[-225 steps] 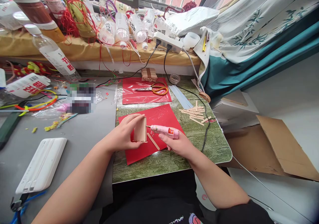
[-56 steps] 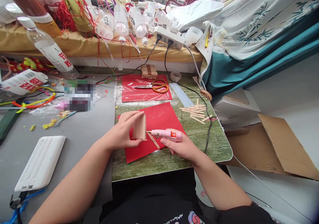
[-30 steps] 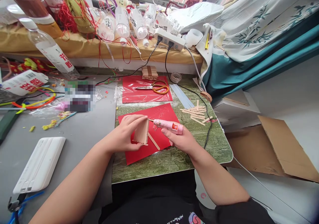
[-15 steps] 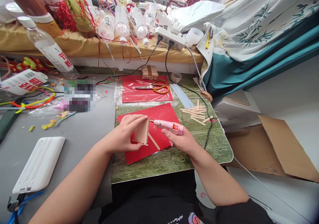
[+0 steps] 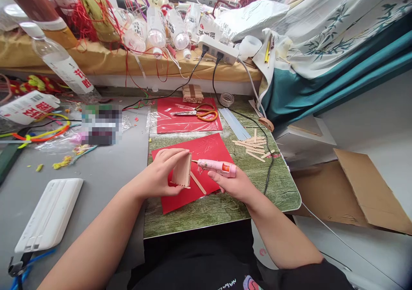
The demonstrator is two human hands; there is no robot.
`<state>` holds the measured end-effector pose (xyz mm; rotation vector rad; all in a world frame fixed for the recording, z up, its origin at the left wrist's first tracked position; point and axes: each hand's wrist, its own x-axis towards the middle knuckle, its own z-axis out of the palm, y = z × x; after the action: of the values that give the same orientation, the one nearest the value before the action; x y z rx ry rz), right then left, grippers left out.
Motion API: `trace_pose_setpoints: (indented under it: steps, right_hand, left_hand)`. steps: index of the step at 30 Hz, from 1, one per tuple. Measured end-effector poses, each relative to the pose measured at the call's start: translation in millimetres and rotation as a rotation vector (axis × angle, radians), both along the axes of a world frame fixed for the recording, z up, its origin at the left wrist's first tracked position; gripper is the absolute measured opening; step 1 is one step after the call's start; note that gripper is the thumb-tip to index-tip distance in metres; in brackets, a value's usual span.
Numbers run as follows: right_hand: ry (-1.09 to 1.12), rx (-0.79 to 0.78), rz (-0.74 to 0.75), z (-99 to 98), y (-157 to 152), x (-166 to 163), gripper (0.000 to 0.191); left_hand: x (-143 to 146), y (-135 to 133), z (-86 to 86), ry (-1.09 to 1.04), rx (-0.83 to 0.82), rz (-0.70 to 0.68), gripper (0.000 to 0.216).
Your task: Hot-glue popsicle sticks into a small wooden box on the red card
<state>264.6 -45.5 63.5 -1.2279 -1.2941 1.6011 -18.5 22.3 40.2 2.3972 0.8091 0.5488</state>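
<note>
My left hand is closed around a small box-like piece built of popsicle sticks, its fingers over the top and its thumb at the lower edge. My right hand grips a pink hot glue gun. The gun's nozzle points left, at the right edge of the stick piece; whether it touches is too small to tell. Under both hands lies a red sheet with thin strands of glue on it. One loose popsicle stick rests on the sheet, just right of the stick piece.
Behind the sheet, scissors lie on a wrapped red pack, near a bundle of sticks. To the right are loose sticks, pale blue strips and a black cord. A white power bank lies left.
The glue gun's nozzle has dipped slightly lower along the edge of the stick piece. My left hand keeps its hold with hardly any movement.
</note>
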Motion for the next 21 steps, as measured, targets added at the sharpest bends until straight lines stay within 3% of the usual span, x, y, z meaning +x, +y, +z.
trace_pose_setpoints:
  steps: [21]
  right_hand:
    - [-0.042,-0.038,0.048,1.7,-11.7,-0.5,0.041]
  left_hand:
    - [-0.6,1.0,-0.1,-0.011,0.007,0.018,0.100]
